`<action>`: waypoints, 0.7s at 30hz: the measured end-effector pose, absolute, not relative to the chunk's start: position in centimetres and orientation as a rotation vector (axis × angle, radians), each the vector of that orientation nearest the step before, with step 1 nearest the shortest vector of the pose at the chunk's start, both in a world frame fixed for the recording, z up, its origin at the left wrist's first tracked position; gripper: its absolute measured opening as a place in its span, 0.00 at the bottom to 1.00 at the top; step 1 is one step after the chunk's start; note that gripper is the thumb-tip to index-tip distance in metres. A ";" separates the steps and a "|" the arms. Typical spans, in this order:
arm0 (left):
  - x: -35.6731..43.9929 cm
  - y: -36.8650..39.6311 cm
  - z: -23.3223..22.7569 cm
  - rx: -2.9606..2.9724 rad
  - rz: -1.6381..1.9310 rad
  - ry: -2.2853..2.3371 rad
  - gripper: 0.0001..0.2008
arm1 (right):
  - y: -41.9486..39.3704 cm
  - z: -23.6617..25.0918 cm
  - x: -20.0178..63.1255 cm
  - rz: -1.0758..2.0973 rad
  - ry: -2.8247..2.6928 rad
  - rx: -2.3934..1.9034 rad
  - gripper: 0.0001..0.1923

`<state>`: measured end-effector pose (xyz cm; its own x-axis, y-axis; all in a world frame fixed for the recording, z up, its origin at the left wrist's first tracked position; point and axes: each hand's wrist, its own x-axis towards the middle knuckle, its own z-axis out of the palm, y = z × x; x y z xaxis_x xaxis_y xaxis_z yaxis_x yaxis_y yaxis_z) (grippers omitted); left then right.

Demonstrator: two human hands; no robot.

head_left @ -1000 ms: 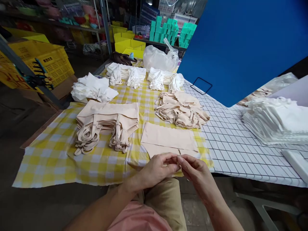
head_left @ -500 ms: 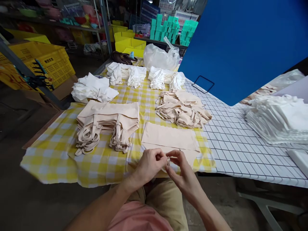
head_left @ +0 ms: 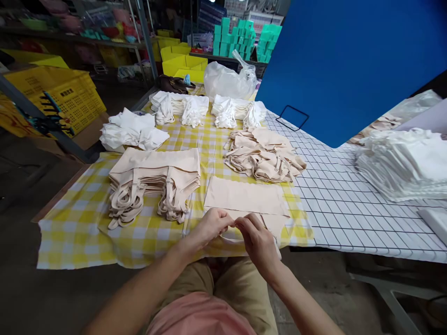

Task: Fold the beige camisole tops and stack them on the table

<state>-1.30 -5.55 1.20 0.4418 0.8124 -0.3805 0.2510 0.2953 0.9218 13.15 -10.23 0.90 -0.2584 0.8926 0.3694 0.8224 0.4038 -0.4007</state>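
A beige strappy top [head_left: 244, 197] lies flat at the table's front edge, its straps toward me. My left hand [head_left: 212, 225] is closed in a pinch over its lower part, on what looks like a strap. My right hand [head_left: 257, 241] meets it fingertip to fingertip, closed on the same strap. The fingers hide the exact spot they hold. A loop of the strap [head_left: 230, 240] hangs below the hands. To the left lies a neat stack of beige tops [head_left: 157, 160] with bunched straps. Behind the single top is a loose heap of beige tops [head_left: 263, 156].
White garments lie in a loose pile [head_left: 131, 130] at left and in folded stacks [head_left: 232, 108] farther back. A plastic bag [head_left: 228, 81] stands behind them. A blue board [head_left: 335, 70] leans over the right side, near a tall white stack [head_left: 401, 163]. Yellow crates [head_left: 78, 95] stand left.
My right hand has turned palm-down and its fingers have closed in beside the left fingertips. A strap loop now shows below the hands. The view has shifted slightly.
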 end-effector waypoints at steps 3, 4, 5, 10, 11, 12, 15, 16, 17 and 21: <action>-1.3 -4.3 0.6 1.802 0.603 1.219 0.10 | -8.8 0.7 13.8 0.248 -2.020 -1.464 0.12; -1.2 -3.7 0.3 2.042 0.641 1.235 0.09 | -8.3 0.6 14.0 0.285 -1.975 -1.481 0.12; -1.2 -3.2 -0.1 2.273 0.648 1.216 0.08 | -7.7 0.4 14.2 0.323 -1.932 -1.506 0.11; -0.9 -1.4 -1.5 2.875 0.400 1.005 0.06 | -5.1 -0.4 14.8 0.572 -1.842 -1.687 0.07; -0.8 -1.3 -1.7 2.909 0.373 1.004 0.07 | -4.8 -0.5 14.8 0.621 -1.841 -1.722 0.07; -0.7 -1.2 -1.8 2.927 0.355 1.013 0.08 | -4.5 -0.5 14.8 0.659 -1.841 -1.753 0.07; -0.6 -1.0 -1.8 2.874 0.343 1.083 0.08 | -4.0 -0.5 14.9 0.708 -1.863 -1.802 0.09; -0.6 -0.9 -1.8 2.826 0.359 1.118 0.07 | -3.9 -0.5 14.9 0.709 -1.875 -1.805 0.10; -0.7 -0.8 -1.8 2.769 0.385 1.150 0.07 | -3.8 -0.4 14.9 0.710 -1.887 -1.803 0.10; -0.9 -0.1 -1.9 2.524 0.501 1.177 0.07 | -3.4 -0.2 14.8 0.698 -1.936 -1.794 0.10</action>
<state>-0.88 -0.12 -1.88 0.6011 0.7785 0.1805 0.6699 -0.6141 0.4173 14.85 -3.44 -0.24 -0.0891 0.9953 -0.0384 0.7907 0.0472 -0.6104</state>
